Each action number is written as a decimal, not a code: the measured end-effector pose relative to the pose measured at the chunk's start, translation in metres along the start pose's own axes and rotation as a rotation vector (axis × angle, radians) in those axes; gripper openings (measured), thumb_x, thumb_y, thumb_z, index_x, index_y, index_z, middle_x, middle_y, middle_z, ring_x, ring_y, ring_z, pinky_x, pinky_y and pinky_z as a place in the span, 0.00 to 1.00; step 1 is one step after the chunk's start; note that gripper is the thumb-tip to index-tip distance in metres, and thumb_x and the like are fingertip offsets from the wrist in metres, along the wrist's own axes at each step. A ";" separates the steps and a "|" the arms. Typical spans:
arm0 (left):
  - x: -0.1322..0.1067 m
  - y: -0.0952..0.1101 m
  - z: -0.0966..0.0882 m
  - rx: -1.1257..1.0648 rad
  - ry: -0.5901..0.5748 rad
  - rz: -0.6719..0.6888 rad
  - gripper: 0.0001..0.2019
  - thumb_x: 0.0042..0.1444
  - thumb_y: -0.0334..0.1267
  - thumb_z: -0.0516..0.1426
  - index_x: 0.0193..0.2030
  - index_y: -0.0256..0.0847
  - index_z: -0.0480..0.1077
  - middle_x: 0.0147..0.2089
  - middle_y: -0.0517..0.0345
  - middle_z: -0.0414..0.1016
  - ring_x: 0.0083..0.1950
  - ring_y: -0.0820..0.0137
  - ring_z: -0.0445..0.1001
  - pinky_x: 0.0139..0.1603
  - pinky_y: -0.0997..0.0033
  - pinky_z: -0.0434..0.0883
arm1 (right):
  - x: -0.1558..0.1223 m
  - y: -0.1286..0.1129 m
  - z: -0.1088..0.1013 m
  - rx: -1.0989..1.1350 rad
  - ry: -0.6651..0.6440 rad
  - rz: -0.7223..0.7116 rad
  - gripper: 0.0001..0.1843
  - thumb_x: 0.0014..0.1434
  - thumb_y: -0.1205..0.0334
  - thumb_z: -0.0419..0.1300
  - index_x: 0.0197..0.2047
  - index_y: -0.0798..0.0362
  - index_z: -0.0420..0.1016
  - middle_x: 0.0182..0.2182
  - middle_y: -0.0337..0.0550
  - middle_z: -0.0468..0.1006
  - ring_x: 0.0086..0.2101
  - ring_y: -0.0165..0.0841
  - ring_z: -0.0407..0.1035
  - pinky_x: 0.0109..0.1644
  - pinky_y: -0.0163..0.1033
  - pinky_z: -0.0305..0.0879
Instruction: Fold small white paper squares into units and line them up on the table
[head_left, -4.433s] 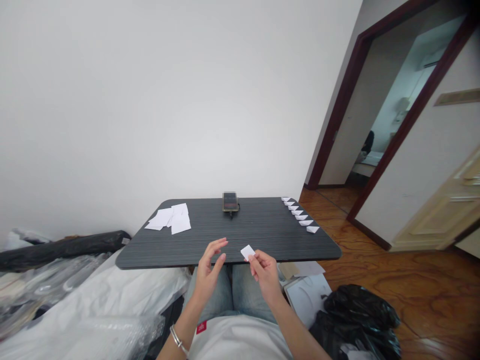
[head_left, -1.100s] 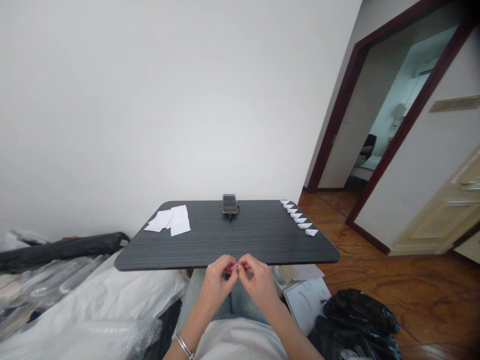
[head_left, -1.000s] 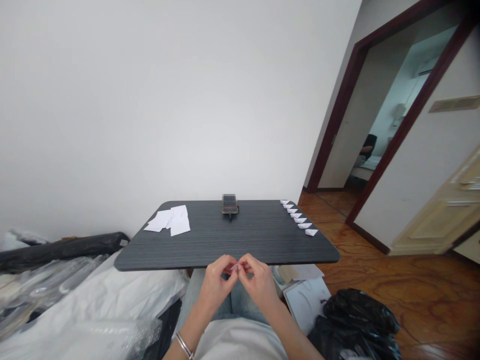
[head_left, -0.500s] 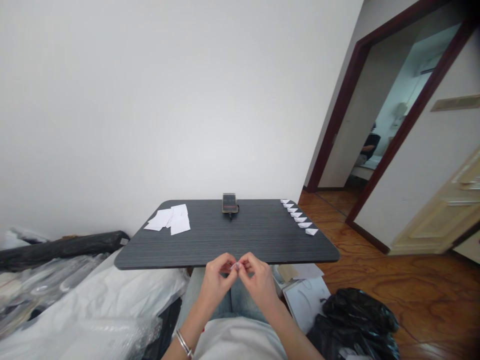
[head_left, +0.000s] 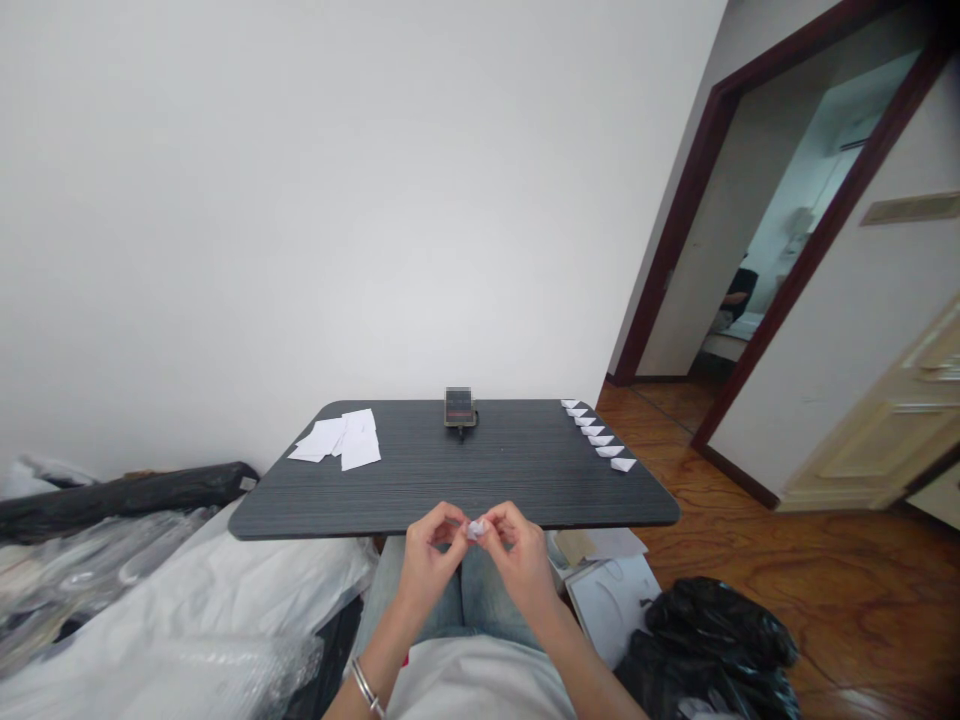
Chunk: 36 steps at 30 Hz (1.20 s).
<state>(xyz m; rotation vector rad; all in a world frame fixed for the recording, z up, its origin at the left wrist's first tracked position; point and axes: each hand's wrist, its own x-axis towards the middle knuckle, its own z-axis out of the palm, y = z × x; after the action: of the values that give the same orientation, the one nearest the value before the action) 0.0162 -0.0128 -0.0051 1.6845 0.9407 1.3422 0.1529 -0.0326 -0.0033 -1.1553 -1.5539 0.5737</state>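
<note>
Between my fingertips, at the near edge of the dark table point(head_left: 480, 480), is a small folded piece of white paper point(head_left: 475, 530). My left hand point(head_left: 433, 555) pinches its left side, and my right hand point(head_left: 517, 555) pinches its right side. The fingers hide part of its folds. Loose white paper sheets point(head_left: 352, 440) lie overlapping on the table's left part. Along the right edge runs a row of several small folded white paper pieces point(head_left: 609, 452).
A small device with a dark screen point(head_left: 459, 407) stands at the table's back, near the wall. White plastic wrapping point(head_left: 187, 610) lies to the left. Black plastic bags point(head_left: 712, 640) and a white paper bag point(head_left: 611, 600) are at the lower right. A person point(head_left: 741, 290) is partly visible through the doorway.
My hands have moved slightly apart, and more of the folded paper shows between the fingertips. The sheets and the row of folded pieces have stayed in place.
</note>
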 end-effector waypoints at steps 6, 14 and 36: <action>0.004 0.000 -0.002 -0.095 -0.028 -0.058 0.05 0.52 0.35 0.55 0.29 0.37 0.65 0.25 0.62 0.68 0.24 0.73 0.70 0.27 0.75 0.69 | 0.005 0.009 0.000 0.092 -0.056 0.019 0.04 0.57 0.66 0.53 0.30 0.51 0.65 0.24 0.38 0.73 0.25 0.32 0.72 0.29 0.33 0.67; 0.005 -0.002 -0.006 -0.212 -0.113 -0.127 0.06 0.51 0.36 0.58 0.28 0.37 0.64 0.23 0.63 0.68 0.23 0.75 0.69 0.26 0.76 0.68 | 0.010 0.012 -0.004 0.334 -0.202 0.082 0.07 0.56 0.61 0.58 0.30 0.54 0.70 0.23 0.38 0.73 0.25 0.30 0.71 0.28 0.33 0.67; 0.005 -0.010 -0.004 -0.322 -0.064 -0.026 0.10 0.49 0.35 0.62 0.37 0.38 0.68 0.36 0.55 0.72 0.36 0.69 0.73 0.35 0.72 0.73 | 0.006 0.012 0.005 0.529 0.073 0.116 0.11 0.57 0.54 0.57 0.30 0.53 0.70 0.26 0.39 0.73 0.27 0.31 0.69 0.29 0.34 0.68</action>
<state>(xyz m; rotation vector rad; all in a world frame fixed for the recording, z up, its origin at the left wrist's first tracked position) 0.0124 -0.0036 -0.0111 1.4544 0.6664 1.3349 0.1531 -0.0209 -0.0117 -0.8485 -1.1766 0.9430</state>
